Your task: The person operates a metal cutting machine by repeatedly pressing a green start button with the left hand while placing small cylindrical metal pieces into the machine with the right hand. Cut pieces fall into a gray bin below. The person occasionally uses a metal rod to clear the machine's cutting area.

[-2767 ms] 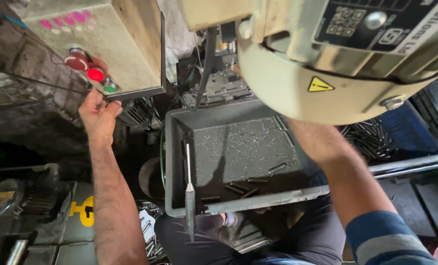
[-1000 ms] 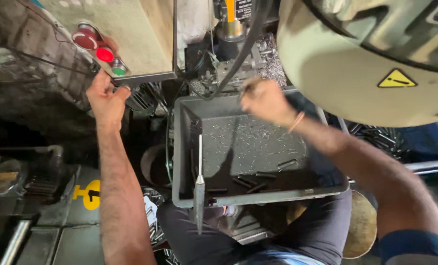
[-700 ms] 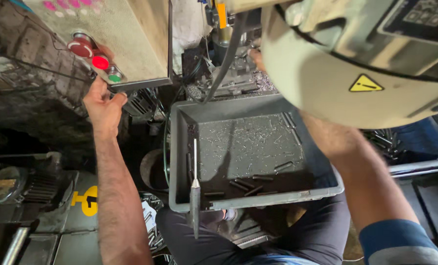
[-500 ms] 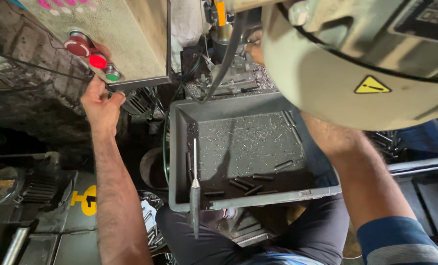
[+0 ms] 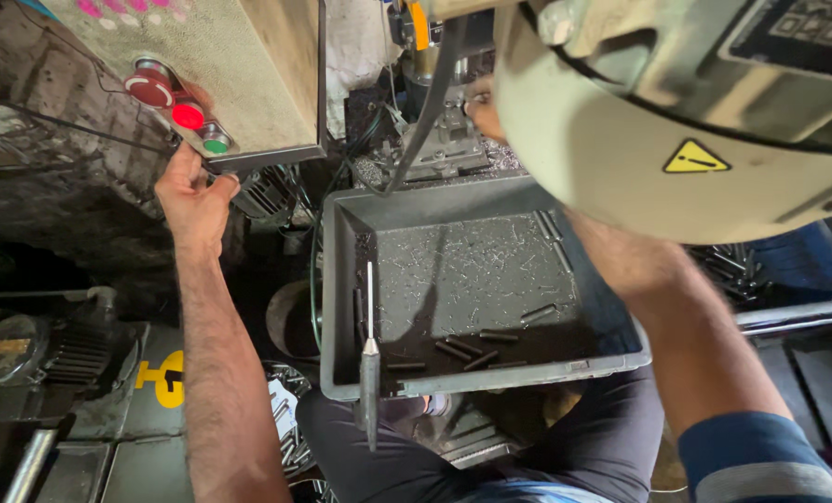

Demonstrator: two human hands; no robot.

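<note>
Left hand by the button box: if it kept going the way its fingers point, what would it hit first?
The left hand would likely meet the box's lower edge under the green button; it looks nearly touching already, though depth is unclear.

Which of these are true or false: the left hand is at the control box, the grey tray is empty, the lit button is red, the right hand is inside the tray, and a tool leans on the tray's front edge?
1. The left hand is at the control box. True.
2. The grey tray is empty. False: small dark metal pins and shavings lie in it.
3. The lit button is red. True.
4. The right hand is inside the tray. False: it is beyond the tray, at the machine.
5. A tool leans on the tray's front edge. True.
</note>
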